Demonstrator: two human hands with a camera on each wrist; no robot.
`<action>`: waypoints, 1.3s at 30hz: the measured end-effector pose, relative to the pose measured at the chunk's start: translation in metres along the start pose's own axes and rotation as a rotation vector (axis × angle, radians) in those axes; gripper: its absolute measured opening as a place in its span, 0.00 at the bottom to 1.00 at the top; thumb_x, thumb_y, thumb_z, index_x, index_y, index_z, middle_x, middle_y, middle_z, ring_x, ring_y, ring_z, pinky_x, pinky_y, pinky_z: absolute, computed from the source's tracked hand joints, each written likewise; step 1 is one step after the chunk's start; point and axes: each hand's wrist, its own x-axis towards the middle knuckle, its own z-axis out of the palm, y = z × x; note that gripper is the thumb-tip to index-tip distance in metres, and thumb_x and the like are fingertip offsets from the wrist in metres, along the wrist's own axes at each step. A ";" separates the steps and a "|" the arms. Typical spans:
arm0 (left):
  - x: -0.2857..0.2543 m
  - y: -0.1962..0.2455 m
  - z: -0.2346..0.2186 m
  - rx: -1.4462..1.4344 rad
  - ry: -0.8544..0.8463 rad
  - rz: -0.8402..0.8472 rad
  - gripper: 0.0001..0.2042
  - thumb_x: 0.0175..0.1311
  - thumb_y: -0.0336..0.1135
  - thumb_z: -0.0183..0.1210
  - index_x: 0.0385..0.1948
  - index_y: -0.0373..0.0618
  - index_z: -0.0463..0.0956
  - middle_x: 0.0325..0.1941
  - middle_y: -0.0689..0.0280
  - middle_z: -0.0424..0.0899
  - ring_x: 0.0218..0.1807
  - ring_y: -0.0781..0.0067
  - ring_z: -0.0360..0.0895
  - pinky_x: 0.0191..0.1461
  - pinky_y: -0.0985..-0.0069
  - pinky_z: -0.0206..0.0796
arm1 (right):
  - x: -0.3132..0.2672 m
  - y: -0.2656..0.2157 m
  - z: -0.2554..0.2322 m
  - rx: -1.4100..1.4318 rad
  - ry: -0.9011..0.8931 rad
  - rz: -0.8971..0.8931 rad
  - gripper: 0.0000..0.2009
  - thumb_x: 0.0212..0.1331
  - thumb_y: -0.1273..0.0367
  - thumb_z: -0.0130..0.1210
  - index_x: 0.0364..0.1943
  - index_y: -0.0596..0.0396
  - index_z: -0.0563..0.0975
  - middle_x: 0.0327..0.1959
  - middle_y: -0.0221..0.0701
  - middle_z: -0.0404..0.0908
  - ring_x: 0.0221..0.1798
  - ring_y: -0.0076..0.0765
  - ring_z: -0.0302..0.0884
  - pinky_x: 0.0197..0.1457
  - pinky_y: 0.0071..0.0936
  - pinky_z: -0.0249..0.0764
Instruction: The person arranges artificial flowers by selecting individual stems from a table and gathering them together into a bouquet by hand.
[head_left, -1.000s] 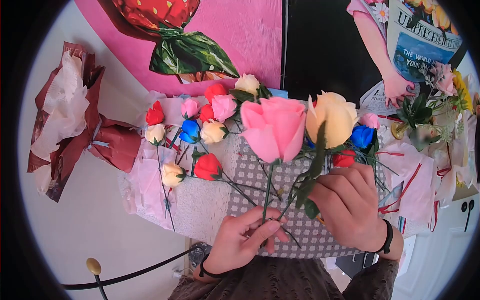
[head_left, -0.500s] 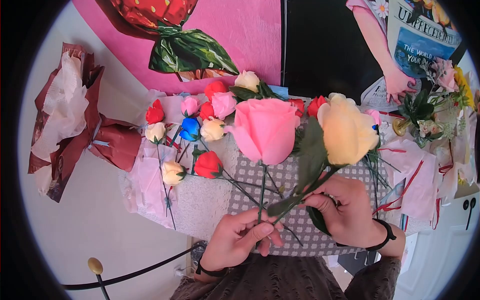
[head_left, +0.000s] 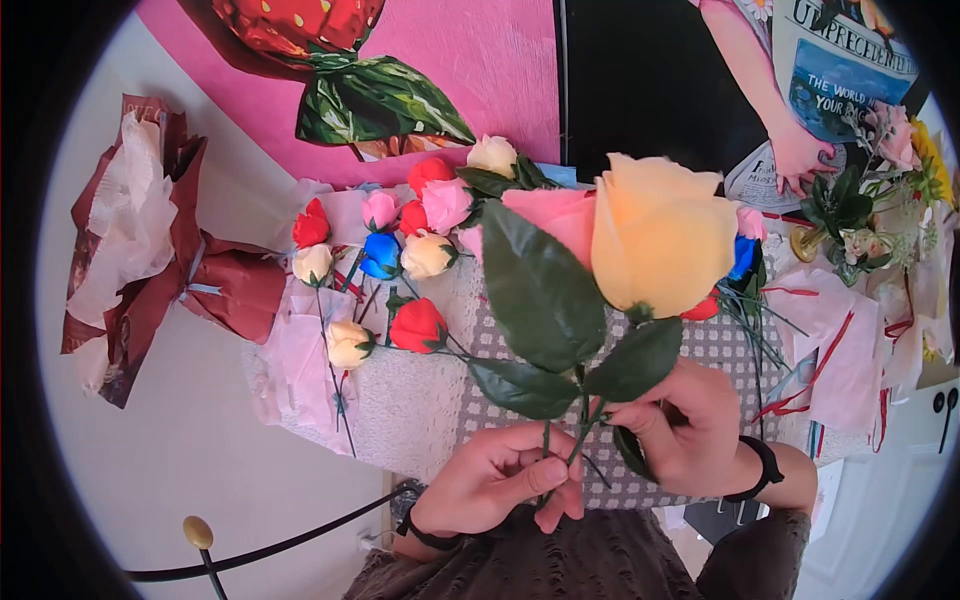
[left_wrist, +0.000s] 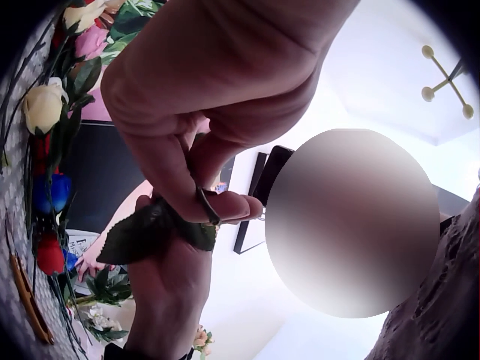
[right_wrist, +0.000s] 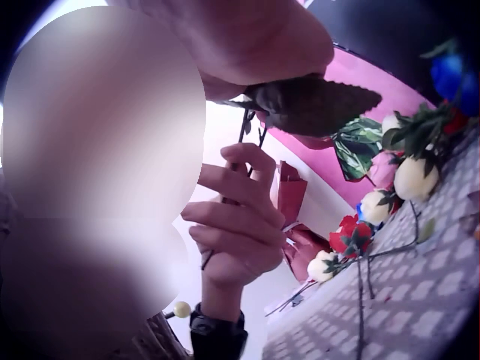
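Note:
A cream artificial rose point(head_left: 662, 235) with big dark green leaves stands upright in front of me, its bloom and leaves covering much of a pink rose point(head_left: 550, 218) behind. My left hand point(head_left: 500, 480) pinches the stems of both roses between thumb and fingers, low down. With thumb and forefinger, my right hand point(head_left: 690, 425) pinches the cream rose's stem just under its lower leaves. One leaf point(right_wrist: 322, 105) hangs over the right palm in the right wrist view. The left wrist view shows the left fingers point(left_wrist: 229, 206) curled round a stem.
On the table point(head_left: 420, 395) lie several loose roses, among them a red rose point(head_left: 418, 326) and a blue rose point(head_left: 381, 256). Wrapped dark red paper point(head_left: 230, 290) is at the left. Pale pink paper point(head_left: 825, 340) with red ribbons and a flower arrangement point(head_left: 850, 215) are at the right.
The cream rose has swung right, then back left, so its bloom and leaves now overlap the pink rose. The right hand has shifted down and inward, close to the left.

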 end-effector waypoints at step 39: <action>0.004 -0.006 -0.007 0.004 0.058 0.054 0.07 0.72 0.28 0.48 0.44 0.34 0.71 0.31 0.56 0.83 0.24 0.76 0.77 0.28 0.82 0.67 | 0.028 -0.021 -0.031 -0.252 -0.107 -0.017 0.09 0.45 0.78 0.65 0.33 0.56 0.81 0.25 0.32 0.79 0.27 0.35 0.77 0.32 0.28 0.69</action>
